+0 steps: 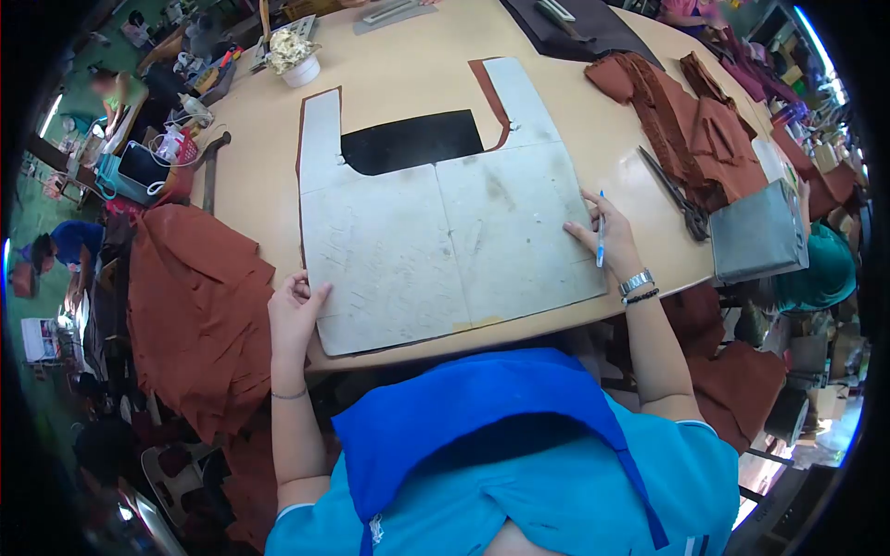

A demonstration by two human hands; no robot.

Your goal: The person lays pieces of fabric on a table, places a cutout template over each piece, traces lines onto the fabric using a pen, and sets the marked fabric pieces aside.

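Observation:
A pale grey, U-shaped cardboard pattern (399, 250) with scuffs and a centre line lies on the table in front of me. Reddish-brown material (478, 76) shows from under its edges, mostly along its two arms. A black piece (413, 141) lies in the notch between those arms. At the pattern's lower left edge, my left hand (295, 320) pinches the border between thumb and curled fingers. My right hand (614, 243) is at the right edge, its thumb on the pattern, with a blue-and-white pen (601, 232) held between the fingers.
Scissors (681, 199) and folded brown material (686, 130) lie to the right, beside a grey box-like block (758, 232). A hammer (214, 171) and a white pot (301, 70) stand left. Brown sheets (190, 306) hang over the left edge. Other people work around.

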